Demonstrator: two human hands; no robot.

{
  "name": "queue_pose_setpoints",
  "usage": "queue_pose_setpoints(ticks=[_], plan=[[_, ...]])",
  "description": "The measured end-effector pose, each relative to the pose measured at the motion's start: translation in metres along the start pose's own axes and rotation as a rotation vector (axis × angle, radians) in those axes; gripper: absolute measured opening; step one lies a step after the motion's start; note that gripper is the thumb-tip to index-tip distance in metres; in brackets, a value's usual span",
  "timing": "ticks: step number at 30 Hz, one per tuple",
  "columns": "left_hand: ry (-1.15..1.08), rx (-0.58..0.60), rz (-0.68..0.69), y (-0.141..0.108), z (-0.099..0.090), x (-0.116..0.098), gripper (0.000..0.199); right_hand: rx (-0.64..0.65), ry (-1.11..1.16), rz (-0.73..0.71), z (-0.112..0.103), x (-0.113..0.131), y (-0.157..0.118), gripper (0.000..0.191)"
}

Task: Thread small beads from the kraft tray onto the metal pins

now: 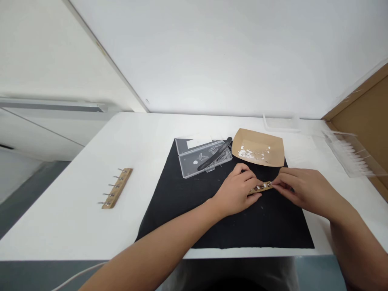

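Note:
My left hand [238, 190] is closed around the left part of a narrow wooden strip [260, 188], which lies low over the black cloth [182, 214]. Round metal spots and small white pieces show along the strip's top. At its right end, the thumb and index finger of my right hand [303, 192] are pinched together, touching or almost touching the wood. Whatever sits between those fingertips is too small to make out. Just behind the hands stands a brown paper tray [257, 139] with many small white bits [247, 153] scattered inside.
On the cloth lies an opened clear plastic case [189, 165] with clear nail tips, a black nail file [215, 154] across it. Another wooden strip with metal pegs [117, 188] rests at left. Clear plastic trays [348, 153] and a cardboard panel [363, 113] stand at right.

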State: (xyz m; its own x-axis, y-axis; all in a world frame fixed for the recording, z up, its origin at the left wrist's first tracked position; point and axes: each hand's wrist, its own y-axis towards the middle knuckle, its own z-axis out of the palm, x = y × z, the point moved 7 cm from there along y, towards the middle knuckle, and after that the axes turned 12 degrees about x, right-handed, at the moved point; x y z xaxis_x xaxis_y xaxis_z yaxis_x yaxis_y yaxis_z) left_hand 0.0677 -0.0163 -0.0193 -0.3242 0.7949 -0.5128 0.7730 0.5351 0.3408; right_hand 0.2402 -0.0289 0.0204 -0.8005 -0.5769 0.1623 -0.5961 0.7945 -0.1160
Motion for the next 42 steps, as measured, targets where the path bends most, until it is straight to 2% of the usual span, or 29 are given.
queue_pose_setpoints(ticks=[21,28,42], plan=[[-0.009,0.060,-0.046,0.000,0.005,0.002,0.018,0.051,0.088,-0.006,0.009,-0.013,0.002,0.020],[-0.037,0.048,-0.064,-0.001,0.006,0.005,0.025,0.036,0.039,0.039,0.008,-0.017,0.003,0.021],[0.001,0.088,-0.072,0.001,0.007,0.006,0.023,0.031,0.019,0.034,0.009,-0.016,0.005,0.021]])
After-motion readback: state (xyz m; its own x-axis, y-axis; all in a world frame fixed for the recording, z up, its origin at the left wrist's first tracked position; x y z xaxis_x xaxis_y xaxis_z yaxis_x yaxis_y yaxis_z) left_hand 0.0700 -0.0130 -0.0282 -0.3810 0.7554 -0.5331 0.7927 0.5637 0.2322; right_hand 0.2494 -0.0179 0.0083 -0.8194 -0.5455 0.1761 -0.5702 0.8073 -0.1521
